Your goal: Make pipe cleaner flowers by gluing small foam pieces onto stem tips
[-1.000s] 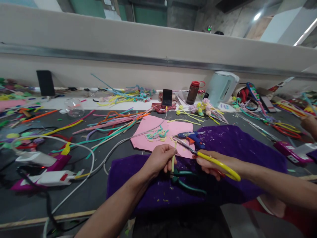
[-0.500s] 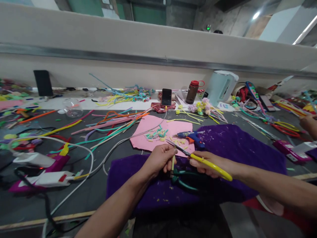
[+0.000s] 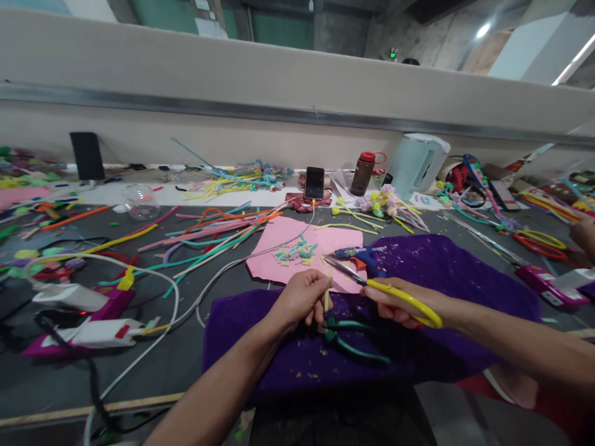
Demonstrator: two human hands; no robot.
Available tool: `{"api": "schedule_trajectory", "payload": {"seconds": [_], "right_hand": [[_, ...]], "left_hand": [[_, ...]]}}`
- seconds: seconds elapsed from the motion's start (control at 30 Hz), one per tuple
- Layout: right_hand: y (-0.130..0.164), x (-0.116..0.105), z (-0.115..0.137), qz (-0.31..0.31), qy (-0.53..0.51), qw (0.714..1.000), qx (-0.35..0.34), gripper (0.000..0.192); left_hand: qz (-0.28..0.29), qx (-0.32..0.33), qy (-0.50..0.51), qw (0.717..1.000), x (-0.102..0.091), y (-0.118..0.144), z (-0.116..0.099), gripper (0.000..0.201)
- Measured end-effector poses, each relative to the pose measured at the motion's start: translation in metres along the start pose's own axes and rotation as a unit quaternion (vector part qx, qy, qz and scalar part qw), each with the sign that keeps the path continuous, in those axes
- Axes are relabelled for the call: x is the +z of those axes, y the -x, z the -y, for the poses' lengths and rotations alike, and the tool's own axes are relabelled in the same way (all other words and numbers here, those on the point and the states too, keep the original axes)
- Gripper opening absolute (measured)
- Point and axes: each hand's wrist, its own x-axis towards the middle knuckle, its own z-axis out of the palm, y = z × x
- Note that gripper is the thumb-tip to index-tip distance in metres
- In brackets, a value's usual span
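Between the closed fingers of my left hand [image 3: 304, 298] is a short pale-yellow pipe cleaner [image 3: 326, 300], pointing down. My right hand [image 3: 402, 303] is closed around the yellow handles of a pair of scissors [image 3: 403, 297]; their blades point left, just right of my left fingertips and apart from the pipe cleaner. Green-handled pliers [image 3: 351, 341] lie on the purple cloth [image 3: 260, 378] below my hands. Beyond the blades rests a blue glue gun [image 3: 357, 254]. Small cut pieces [image 3: 296, 251], teal and yellow, are scattered over a pink sheet [image 3: 269, 241].
A white cable [image 3: 223, 266] crosses the pink sheet to a phone [image 3: 314, 183]. Long pipe cleaners [image 3: 223, 229] lie to the left, near power strips [image 3: 83, 337]. At the back stand a bottle [image 3: 363, 173] and a kettle [image 3: 413, 164]. Another person's hand [image 3: 584, 235] shows at the right edge.
My right hand and the scissors have moved slightly right, away from my left fingertips. More of the pliers' handles shows. My left hand stays on the pipe cleaner.
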Motion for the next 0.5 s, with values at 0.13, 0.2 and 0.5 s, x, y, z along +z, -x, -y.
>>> {"api": "schedule_trajectory", "payload": {"seconds": [0.13, 0.2, 0.5], "right_hand": [[0.013, 0.005, 0.003, -0.008, 0.028, 0.998, -0.047, 0.041], [0.016, 0.009, 0.004, -0.015, 0.055, 0.997, -0.052, 0.042], [0.012, 0.016, 0.003, -0.03, 0.094, 0.994, -0.044, 0.048]], "left_hand": [[-0.01, 0.016, 0.04, 0.999, -0.001, -0.001, 0.0, 0.027], [-0.017, 0.015, 0.053, 0.998, -0.001, 0.0, -0.002, 0.026], [-0.028, 0.021, 0.066, 0.997, -0.002, 0.001, -0.004, 0.026]]}}
